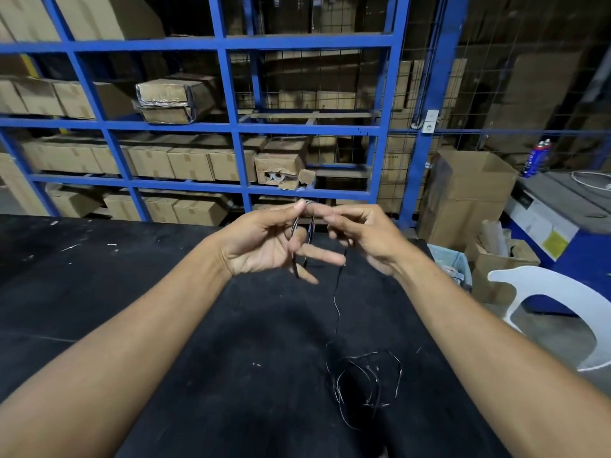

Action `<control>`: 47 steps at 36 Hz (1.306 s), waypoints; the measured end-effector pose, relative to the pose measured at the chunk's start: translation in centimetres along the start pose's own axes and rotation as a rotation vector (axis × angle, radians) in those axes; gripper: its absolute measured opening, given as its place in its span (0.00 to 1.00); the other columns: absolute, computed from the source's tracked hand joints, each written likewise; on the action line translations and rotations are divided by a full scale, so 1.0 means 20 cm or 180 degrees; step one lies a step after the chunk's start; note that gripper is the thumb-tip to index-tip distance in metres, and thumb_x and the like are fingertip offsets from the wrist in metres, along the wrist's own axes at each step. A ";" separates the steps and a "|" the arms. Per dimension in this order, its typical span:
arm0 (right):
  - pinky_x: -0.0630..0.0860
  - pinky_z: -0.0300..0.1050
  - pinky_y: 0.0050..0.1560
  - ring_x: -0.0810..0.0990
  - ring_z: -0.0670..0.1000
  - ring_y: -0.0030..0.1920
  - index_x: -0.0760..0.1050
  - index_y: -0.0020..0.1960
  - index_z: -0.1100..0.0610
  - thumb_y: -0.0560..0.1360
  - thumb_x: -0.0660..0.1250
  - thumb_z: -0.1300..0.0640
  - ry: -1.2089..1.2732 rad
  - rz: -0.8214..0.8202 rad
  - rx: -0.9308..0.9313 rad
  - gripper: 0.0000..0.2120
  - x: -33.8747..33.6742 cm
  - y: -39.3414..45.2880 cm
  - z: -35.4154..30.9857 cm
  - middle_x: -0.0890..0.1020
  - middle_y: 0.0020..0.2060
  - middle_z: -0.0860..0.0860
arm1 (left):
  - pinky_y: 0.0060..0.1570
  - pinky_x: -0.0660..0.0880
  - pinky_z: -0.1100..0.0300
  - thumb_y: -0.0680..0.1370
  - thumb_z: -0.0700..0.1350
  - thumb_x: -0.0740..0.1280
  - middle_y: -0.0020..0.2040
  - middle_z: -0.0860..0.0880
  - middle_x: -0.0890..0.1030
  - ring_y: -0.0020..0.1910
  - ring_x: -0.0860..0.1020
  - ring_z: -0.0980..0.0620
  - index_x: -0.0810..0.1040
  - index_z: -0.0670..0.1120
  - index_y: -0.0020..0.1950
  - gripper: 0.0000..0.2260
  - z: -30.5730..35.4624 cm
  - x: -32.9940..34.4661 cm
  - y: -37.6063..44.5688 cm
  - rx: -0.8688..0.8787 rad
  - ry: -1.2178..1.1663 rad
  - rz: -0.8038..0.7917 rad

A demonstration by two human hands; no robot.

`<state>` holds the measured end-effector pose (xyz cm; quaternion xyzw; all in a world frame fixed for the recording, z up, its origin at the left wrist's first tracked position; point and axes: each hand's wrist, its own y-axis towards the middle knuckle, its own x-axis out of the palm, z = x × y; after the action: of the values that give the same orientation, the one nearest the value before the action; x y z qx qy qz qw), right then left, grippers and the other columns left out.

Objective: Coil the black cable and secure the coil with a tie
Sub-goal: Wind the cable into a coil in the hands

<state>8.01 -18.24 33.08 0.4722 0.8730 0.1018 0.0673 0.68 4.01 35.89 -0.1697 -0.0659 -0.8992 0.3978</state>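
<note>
Head view: both hands raised over a black table (132, 292), working a black cable (336, 302).

The left hand (264, 246) pinches a small cable loop between thumb and forefinger, its other fingers spread loosely; two strands hang down across its palm. The right hand (363, 236) meets it at the fingertips, fingers curled around the same loop. From the hands the cable drops to the table and ends in a loose, untidy pile (363, 381) nearer the person. Blue shelving (228, 127) with cardboard boxes (188, 163) stands behind.
</note>
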 end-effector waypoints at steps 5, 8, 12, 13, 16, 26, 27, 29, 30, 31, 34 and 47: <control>0.71 0.36 0.33 0.76 0.44 0.33 0.85 0.61 0.62 0.82 0.68 0.62 0.0496 0.0173 0.0341 0.11 0.08 -0.04 0.17 0.83 0.45 0.68 | 0.64 0.64 0.16 0.86 0.54 0.58 0.47 0.45 0.89 0.75 0.68 0.26 0.79 0.51 0.71 0.18 0.01 0.00 0.01 0.0489 -0.0346 -0.0041; 0.68 0.36 0.31 0.73 0.46 0.31 0.87 0.56 0.56 0.84 0.66 0.63 0.0658 0.0191 0.0471 0.11 0.15 -0.09 0.26 0.83 0.35 0.54 | 0.65 0.63 0.15 0.87 0.54 0.57 0.66 0.37 0.84 0.76 0.67 0.25 0.80 0.51 0.71 0.18 0.04 0.00 0.01 0.0695 -0.0438 0.0110; 0.68 0.35 0.32 0.69 0.45 0.28 0.84 0.64 0.57 0.85 0.65 0.58 0.0238 0.0021 0.0594 0.12 0.23 -0.16 0.33 0.81 0.29 0.49 | 0.63 0.61 0.15 0.88 0.55 0.54 0.78 0.35 0.72 0.76 0.69 0.27 0.79 0.52 0.69 0.18 0.07 -0.02 0.02 0.0866 -0.0379 0.0596; 0.68 0.36 0.33 0.69 0.45 0.28 0.83 0.65 0.58 0.85 0.65 0.57 0.0104 -0.0068 0.0617 0.13 0.25 -0.18 0.33 0.81 0.29 0.49 | 0.63 0.60 0.15 0.88 0.55 0.54 0.78 0.36 0.72 0.76 0.70 0.28 0.79 0.52 0.69 0.18 0.07 -0.02 0.01 0.0901 -0.0370 0.0733; 0.71 0.37 0.37 0.71 0.46 0.28 0.83 0.66 0.58 0.86 0.64 0.54 -0.0321 -0.0362 0.0592 0.15 0.29 -0.23 0.29 0.81 0.31 0.50 | 0.67 0.58 0.15 0.87 0.56 0.56 0.77 0.38 0.75 0.74 0.72 0.28 0.80 0.54 0.69 0.17 0.07 -0.07 0.00 0.1002 -0.0333 0.1155; 0.72 0.39 0.40 0.75 0.42 0.29 0.85 0.51 0.58 0.83 0.68 0.53 -0.2017 -0.0795 0.0045 0.11 0.23 -0.19 -0.11 0.80 0.28 0.46 | 0.55 0.75 0.39 0.88 0.55 0.56 0.67 0.41 0.84 0.67 0.80 0.34 0.82 0.52 0.67 0.18 0.00 -0.08 -0.05 0.0394 0.0950 0.1891; 0.72 0.38 0.40 0.75 0.41 0.29 0.85 0.49 0.58 0.83 0.69 0.53 -0.2175 -0.0773 -0.0024 0.10 0.21 -0.17 -0.15 0.80 0.29 0.46 | 0.46 0.73 0.45 0.88 0.55 0.56 0.65 0.40 0.85 0.61 0.83 0.36 0.82 0.53 0.66 0.18 0.00 -0.06 -0.05 0.0242 0.1062 0.1814; 0.72 0.37 0.40 0.75 0.39 0.29 0.86 0.47 0.57 0.81 0.72 0.55 -0.2312 -0.0749 -0.0109 0.07 0.16 -0.13 -0.22 0.82 0.30 0.45 | 0.36 0.64 0.52 0.87 0.56 0.58 0.58 0.40 0.88 0.48 0.82 0.44 0.83 0.55 0.65 0.16 -0.01 -0.03 -0.04 -0.0035 0.1321 0.1683; 0.72 0.36 0.40 0.76 0.39 0.29 0.87 0.47 0.56 0.79 0.74 0.56 -0.2295 -0.0739 -0.0148 0.05 0.13 -0.11 -0.25 0.82 0.30 0.42 | 0.35 0.63 0.53 0.86 0.57 0.59 0.56 0.40 0.88 0.45 0.78 0.45 0.83 0.56 0.66 0.16 -0.02 -0.02 -0.04 -0.0161 0.1442 0.1595; 0.71 0.35 0.39 0.75 0.38 0.29 0.87 0.48 0.57 0.78 0.75 0.58 -0.2254 -0.0736 -0.0200 0.03 0.11 -0.09 -0.28 0.82 0.29 0.40 | 0.35 0.62 0.53 0.85 0.58 0.60 0.56 0.38 0.88 0.43 0.74 0.43 0.81 0.56 0.69 0.17 -0.02 -0.02 -0.04 -0.0277 0.1505 0.1475; 0.73 0.34 0.36 0.77 0.42 0.32 0.87 0.48 0.61 0.77 0.76 0.60 -0.2038 -0.0734 -0.0436 0.04 0.04 -0.03 -0.36 0.86 0.33 0.49 | 0.39 0.64 0.52 0.84 0.59 0.62 0.58 0.31 0.85 0.44 0.70 0.39 0.78 0.53 0.73 0.20 -0.03 0.00 -0.05 -0.0455 0.1272 0.1149; 0.70 0.34 0.32 0.79 0.42 0.32 0.87 0.47 0.58 0.77 0.76 0.61 -0.0094 -0.0028 -0.0353 0.02 0.00 0.06 -0.11 0.86 0.38 0.54 | 0.63 0.70 0.24 0.86 0.55 0.61 0.38 0.43 0.86 0.72 0.74 0.26 0.72 0.46 0.79 0.24 0.02 0.02 -0.02 -0.0138 0.0176 -0.0022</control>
<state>8.59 -17.90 35.56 0.4654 0.8670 0.1428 0.1067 0.21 4.11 36.45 -0.1532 -0.0360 -0.9062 0.3926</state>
